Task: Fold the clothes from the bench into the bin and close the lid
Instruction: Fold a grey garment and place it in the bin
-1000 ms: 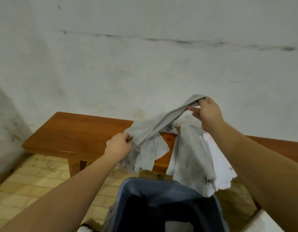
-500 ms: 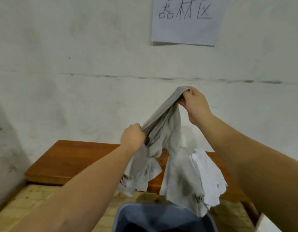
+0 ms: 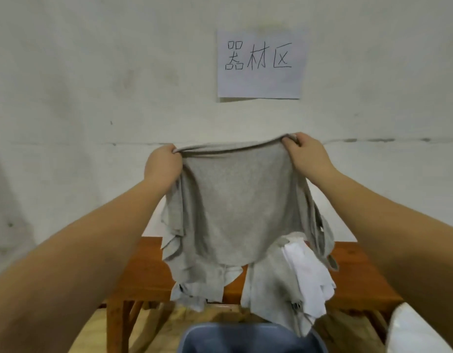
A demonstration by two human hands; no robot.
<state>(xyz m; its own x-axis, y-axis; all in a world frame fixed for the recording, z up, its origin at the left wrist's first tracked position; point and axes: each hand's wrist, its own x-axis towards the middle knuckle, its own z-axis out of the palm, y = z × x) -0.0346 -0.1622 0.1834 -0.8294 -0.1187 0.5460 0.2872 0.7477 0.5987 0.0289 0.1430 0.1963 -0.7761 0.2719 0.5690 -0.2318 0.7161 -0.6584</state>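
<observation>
While the grey garment (image 3: 233,207) is hanging spread in the air in the head view, the left hand (image 3: 163,165) is pinching its upper left corner with curled fingers and the right hand (image 3: 305,155) is gripping the upper right corner the same way, so the top edge is running taut between them, slightly higher on the right. Both hands are being held well apart, in front of the pale wall (image 3: 92,98) and above the wooden bench (image 3: 357,273). The garment's lower edges are hanging loose and ragged, the left side falling in folds and the bottom dangling past the near edge of the bench. A white cloth (image 3: 307,273) is hanging at the lower right, tangled with the grey fabric, and I cannot tell whether it is a separate piece. Directly below, at the near edge of the view, the blue bin (image 3: 250,337) is standing open, its rim just under the lowest hanging fabric. A white object (image 3: 414,329) is sitting at the near right corner, partly cut off. On the wall, far and to the right, a paper sign (image 3: 261,63) with handwritten characters is hanging. Tan flooring (image 3: 154,335) is showing beneath the bench.
</observation>
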